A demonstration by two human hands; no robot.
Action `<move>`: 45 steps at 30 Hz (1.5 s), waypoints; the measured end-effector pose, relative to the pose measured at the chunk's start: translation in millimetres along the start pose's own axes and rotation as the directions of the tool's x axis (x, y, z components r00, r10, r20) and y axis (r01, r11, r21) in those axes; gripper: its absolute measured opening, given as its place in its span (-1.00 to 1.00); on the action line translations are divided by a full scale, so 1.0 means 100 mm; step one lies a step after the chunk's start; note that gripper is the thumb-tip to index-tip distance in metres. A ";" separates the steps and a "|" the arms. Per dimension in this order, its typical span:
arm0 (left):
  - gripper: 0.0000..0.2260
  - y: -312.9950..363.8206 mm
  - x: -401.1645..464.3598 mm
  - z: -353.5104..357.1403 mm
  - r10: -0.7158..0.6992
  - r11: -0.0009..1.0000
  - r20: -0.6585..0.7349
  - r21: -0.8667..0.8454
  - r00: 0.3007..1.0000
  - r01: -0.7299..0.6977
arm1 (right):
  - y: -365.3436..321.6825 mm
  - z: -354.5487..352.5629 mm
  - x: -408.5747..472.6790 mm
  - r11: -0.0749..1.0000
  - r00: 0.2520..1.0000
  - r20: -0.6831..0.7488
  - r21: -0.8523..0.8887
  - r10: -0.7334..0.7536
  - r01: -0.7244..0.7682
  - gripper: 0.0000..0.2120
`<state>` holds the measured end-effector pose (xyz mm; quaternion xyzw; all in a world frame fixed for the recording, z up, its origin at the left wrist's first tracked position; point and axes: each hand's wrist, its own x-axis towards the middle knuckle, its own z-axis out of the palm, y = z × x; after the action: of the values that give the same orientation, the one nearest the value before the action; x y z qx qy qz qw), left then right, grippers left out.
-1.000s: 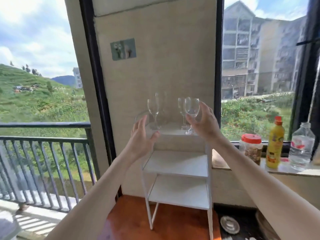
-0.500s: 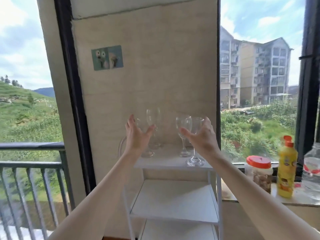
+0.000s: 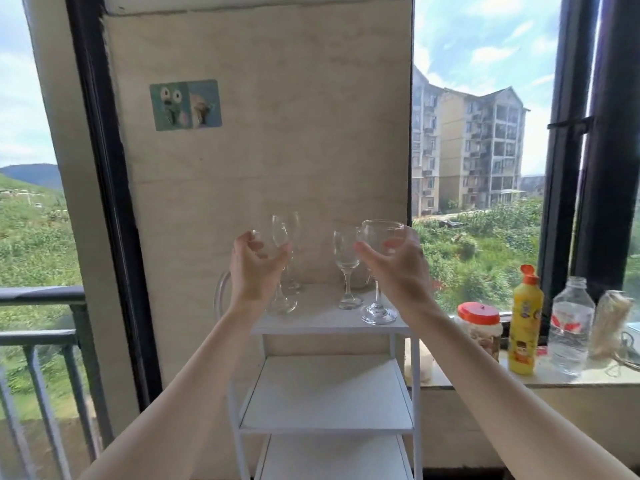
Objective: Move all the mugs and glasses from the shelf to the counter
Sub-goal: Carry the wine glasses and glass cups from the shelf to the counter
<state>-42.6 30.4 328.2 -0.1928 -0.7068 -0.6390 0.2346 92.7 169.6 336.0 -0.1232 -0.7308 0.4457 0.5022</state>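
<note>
1. Both hands reach to the top of a white shelf: the right hand wraps the bowl of a wine glass whose foot sits at the shelf's front edge; the left hand curls around a second stemmed glass, though how firmly it grips cannot be told.
2. Two more glasses wait behind, one tall by the wall, one smaller just left of the right hand.
3. Nothing appears moved yet; every glass seen stands on the shelf, so the job looks barely begun.
4. To the right, the counter holds a jar, a yellow bottle and a water bottle.
</note>
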 end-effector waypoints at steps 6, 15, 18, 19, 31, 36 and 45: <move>-0.61 0.43 -0.63 -0.22 0.072 0.935 0.181 -0.354 0.981 -0.003 | -0.35 -0.43 -0.53 0.990 1.000 -0.026 0.139 -0.015 0.018 -0.69; -0.32 0.95 -1.81 -0.14 0.136 0.800 0.608 -0.533 0.782 0.275 | -0.44 -1.49 -1.46 1.000 0.992 -0.124 -0.010 0.010 -0.011 -0.55; -0.14 1.27 -2.20 -0.02 0.185 0.799 0.673 -0.528 0.716 0.290 | -0.52 -2.04 -1.70 0.997 0.978 -0.206 -0.072 0.012 -0.028 -0.65; -0.07 1.40 -2.35 0.02 0.202 0.797 0.697 -0.525 0.688 0.298 | -0.56 -2.25 -1.79 0.995 0.971 -0.237 -0.097 0.011 -0.035 -0.70; -0.35 3.17 -5.23 0.78 0.351 0.611 0.865 -0.502 0.359 0.612 | -1.30 -5.39 -3.52 0.948 0.801 -0.597 -0.234 0.034 -0.215 -0.63; -0.26 3.91 -6.56 0.93 0.418 0.587 0.882 -0.444 0.216 0.677 | -1.64 -6.64 -4.37 0.924 0.719 -0.694 -0.249 0.038 -0.289 -0.58; -0.39 5.15 -8.54 1.33 0.551 0.607 0.834 -0.378 -0.027 0.699 | -2.02 -8.44 -5.52 0.850 0.501 -0.860 -0.335 -0.100 -0.406 -0.73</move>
<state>937.3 241.6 243.0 -0.6149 -0.2841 -0.5350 -0.5050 1115.5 152.8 231.0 -0.5177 -0.4611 0.1663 0.7012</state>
